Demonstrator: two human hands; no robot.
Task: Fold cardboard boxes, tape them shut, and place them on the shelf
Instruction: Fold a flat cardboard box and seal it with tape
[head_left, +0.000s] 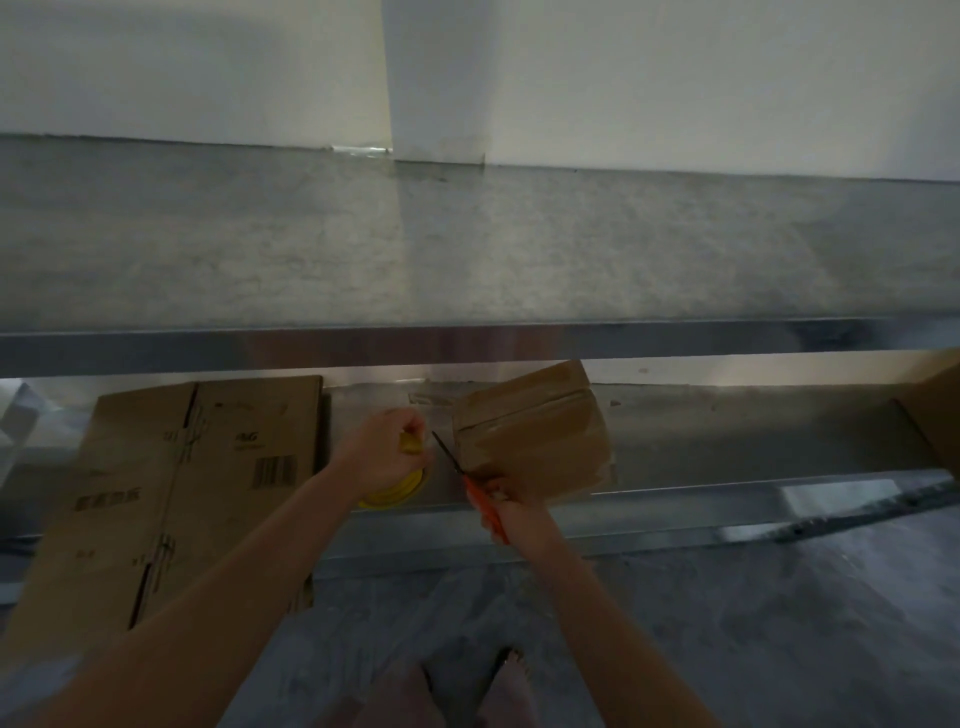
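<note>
A small taped cardboard box (535, 436) stands tilted on the lower metal shelf (727, 421). My left hand (382, 449) grips a yellow tape roll (397, 488) just left of the box. My right hand (511, 512) grips orange-handled scissors (480, 499). Their dark blades point up and left into the gap between the roll and the box. A stack of flat, unfolded cardboard boxes (176, 493) lies on the shelf to the left and overhangs its front edge.
An upper metal shelf (467, 249) spans the view above, against a white wall. Part of another cardboard box (935, 405) shows at the right edge of the lower shelf. Grey floor lies below, with my feet at the bottom.
</note>
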